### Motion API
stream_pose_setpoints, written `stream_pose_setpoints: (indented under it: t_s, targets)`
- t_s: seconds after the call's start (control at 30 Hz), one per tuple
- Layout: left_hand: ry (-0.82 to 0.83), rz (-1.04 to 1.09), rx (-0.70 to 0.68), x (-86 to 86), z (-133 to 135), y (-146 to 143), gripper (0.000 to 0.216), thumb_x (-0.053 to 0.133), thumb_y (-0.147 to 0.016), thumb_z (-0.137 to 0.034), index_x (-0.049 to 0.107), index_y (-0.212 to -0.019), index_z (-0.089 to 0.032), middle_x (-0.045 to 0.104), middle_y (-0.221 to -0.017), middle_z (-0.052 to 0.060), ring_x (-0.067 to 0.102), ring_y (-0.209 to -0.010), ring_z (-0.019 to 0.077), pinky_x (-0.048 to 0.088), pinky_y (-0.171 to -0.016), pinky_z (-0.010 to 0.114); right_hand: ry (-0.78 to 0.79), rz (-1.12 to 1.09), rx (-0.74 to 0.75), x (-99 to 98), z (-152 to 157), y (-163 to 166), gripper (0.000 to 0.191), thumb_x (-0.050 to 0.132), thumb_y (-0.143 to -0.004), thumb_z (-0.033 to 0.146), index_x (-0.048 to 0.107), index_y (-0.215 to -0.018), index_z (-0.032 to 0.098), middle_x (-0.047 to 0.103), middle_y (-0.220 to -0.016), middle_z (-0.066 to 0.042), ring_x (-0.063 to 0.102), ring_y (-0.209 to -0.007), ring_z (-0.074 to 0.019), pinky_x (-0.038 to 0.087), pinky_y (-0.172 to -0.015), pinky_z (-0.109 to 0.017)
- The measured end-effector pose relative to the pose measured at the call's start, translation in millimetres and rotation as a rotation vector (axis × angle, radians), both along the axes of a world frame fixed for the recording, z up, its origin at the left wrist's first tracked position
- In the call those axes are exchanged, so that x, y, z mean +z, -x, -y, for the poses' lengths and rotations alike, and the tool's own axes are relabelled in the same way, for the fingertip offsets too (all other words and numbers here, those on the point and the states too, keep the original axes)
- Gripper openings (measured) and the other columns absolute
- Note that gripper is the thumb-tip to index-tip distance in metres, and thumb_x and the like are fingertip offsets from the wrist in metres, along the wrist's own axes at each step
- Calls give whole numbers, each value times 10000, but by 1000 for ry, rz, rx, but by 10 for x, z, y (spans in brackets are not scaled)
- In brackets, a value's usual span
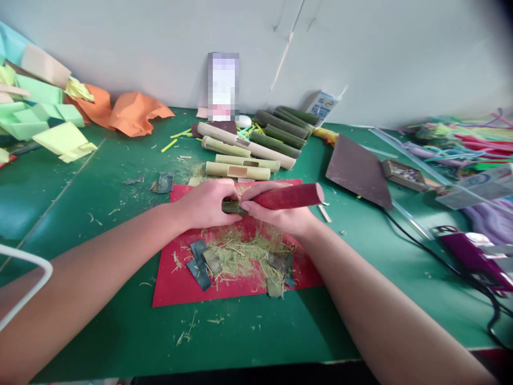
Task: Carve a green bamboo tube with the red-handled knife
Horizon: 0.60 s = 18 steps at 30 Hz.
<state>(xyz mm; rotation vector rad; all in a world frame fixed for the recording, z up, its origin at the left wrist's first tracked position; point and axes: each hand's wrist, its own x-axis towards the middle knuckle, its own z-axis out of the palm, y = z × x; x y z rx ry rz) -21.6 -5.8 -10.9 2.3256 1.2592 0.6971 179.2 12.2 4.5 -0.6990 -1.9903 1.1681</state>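
My left hand (209, 203) is closed round a short green bamboo tube (234, 207) over the red sheet (164, 291). In my right hand (282, 216) is a tool with a thick red wooden handle (292, 195), its butt end pointing right. Its working end meets the bamboo between my hands and is hidden by my fingers. Below them on the sheet lies a heap of fine bamboo shavings (236, 256), with several sandpaper pieces (199, 272) around it.
Behind my hands lie pale bamboo tubes with cut openings (238, 170) and green bamboo tubes (280, 128). Crumpled orange paper (134, 115) is at left, a dark brown board (356, 168) at right. A purple device (475, 259) with a black cable sits at far right.
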Motion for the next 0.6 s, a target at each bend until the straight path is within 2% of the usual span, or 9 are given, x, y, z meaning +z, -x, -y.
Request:
stream_pose_setpoints:
  t_s: [0.23, 0.43, 0.6]
  targets:
    - [17, 18, 36, 21, -5, -11, 197, 743, -707, -276, 596, -792, -176, 590, -816, 6, 568, -751, 158, 439, -686, 293, -52, -39, -162, -64, -60, 20, 115, 730, -810, 316, 727, -864, 214, 739, -942, -25, 676, -878, -154, 541, -852, -325]
    - [27, 23, 60, 13, 5, -16, 190, 718, -716, -297, 582, -772, -178, 581, -787, 3, 561, -729, 159, 414, -651, 290, 49, -26, -104, -30, -78, -18, 203, 743, -780, 380, 714, -801, 180, 720, -816, -29, 649, -740, -143, 543, -727, -300]
    - [35, 43, 46, 8, -5, -17, 171, 718, -714, -282, 597, -765, -173, 601, -801, 13, 558, -732, 157, 410, -653, 289, 59, -26, -39, -22, -61, -5, 200, 774, -751, 382, 715, -786, 194, 713, -790, -18, 641, -716, -135, 543, -705, -286]
